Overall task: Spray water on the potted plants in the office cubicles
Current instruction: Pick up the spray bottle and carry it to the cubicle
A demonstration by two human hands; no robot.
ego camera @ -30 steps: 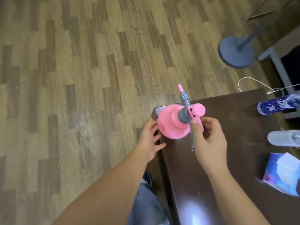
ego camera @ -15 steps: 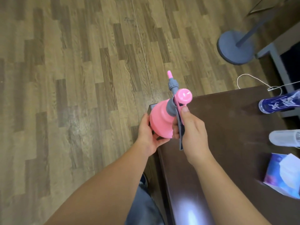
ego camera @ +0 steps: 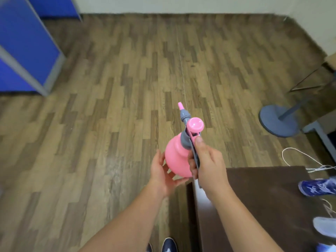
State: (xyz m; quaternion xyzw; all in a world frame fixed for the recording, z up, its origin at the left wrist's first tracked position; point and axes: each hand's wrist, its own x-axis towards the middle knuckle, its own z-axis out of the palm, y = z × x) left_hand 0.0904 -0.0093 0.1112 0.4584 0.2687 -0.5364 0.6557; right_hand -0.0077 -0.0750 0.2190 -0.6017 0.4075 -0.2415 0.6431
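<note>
A pink spray bottle [ego camera: 177, 157] with a grey head and a pink nozzle tip is held up in front of me, above the wooden floor. My right hand [ego camera: 207, 164] grips its grey handle, thumb lying along the top. My left hand [ego camera: 162, 172] cups the bottle's round body from below and from the left. The nozzle points away from me and slightly left. No potted plant is in view.
A dark brown table [ego camera: 263, 200] fills the lower right, with a blue bottle [ego camera: 317, 187] and a clear bottle [ego camera: 325, 228] lying on it. A grey round stand base [ego camera: 276, 120] and a white cord [ego camera: 309, 160] are at right. Blue cubicle partitions [ego camera: 21, 48] stand at upper left.
The spray bottle has been lifted off the table corner and now hangs over the floor. My left hand went from beside it to under it. The view tilted up, showing partitions and wall.
</note>
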